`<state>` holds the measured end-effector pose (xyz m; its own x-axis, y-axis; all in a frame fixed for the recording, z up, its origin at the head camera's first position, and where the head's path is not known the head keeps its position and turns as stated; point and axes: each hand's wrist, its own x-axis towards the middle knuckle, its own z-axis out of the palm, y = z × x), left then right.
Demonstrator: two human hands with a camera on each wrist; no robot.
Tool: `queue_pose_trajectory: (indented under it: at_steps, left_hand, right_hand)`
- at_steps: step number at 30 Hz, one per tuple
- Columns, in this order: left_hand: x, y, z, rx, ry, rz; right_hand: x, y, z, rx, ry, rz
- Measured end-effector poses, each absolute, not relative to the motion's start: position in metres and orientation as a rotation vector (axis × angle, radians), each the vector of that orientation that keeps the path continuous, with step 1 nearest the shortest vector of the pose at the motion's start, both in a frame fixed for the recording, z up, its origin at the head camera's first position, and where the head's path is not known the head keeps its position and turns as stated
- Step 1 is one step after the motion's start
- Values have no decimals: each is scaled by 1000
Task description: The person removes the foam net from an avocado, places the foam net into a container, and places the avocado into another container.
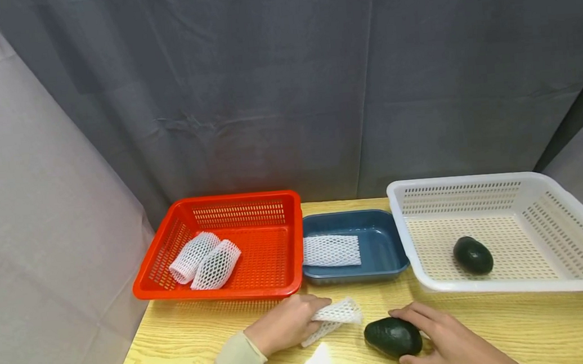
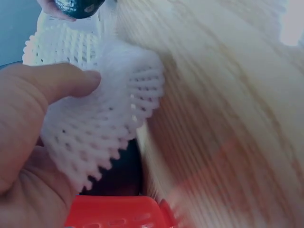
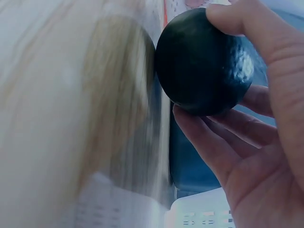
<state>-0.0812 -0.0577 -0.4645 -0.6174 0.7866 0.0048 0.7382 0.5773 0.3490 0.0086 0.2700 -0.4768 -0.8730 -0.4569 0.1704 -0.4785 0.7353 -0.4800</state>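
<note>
My left hand (image 1: 293, 324) pinches a white foam net sleeve (image 1: 338, 313) between thumb and fingers, close over the table in front of the red basket. In the left wrist view the thumb presses on the mesh of the sleeve (image 2: 99, 109). To the right, my right hand (image 1: 436, 335) grips a dark green avocado (image 1: 392, 337), thumb on the near side and fingers on the far side. The right wrist view shows the avocado (image 3: 204, 61) low beside the tabletop, its narrower end pointing toward the sleeve in the head view.
A red basket (image 1: 218, 297) at the left holds two avocado-sized pieces in white netting (image 1: 216, 265). Behind the hands, a blue tray (image 1: 379, 246) contains a flat foam sleeve (image 1: 332, 251). At the right, a white basket (image 1: 522, 285) holds another avocado (image 1: 472, 255). Grey curtains hang behind.
</note>
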Motion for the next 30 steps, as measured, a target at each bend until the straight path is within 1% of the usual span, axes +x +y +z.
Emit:
queue_pose_trajectory:
  at_steps: [7,11,15,23,30]
  left_hand:
    - [-82,-56,-463,1294,2676,509]
    - [-81,-55,-460,1311,2667,507]
    - [-78,-53,-457,1364,2665,500]
    - [-79,-48,-449,1494,2665,485]
    - [-82,-42,-433,1578,2630,468]
  right_hand:
    - [8,270,-479,785,-2874,802]
    - [8,269,-477,735,-2953,807]
    - [8,269,-475,706,-2993,786]
    - [7,271,-482,784,-2869,741]
    - [7,271,-480,784,-2895,772]
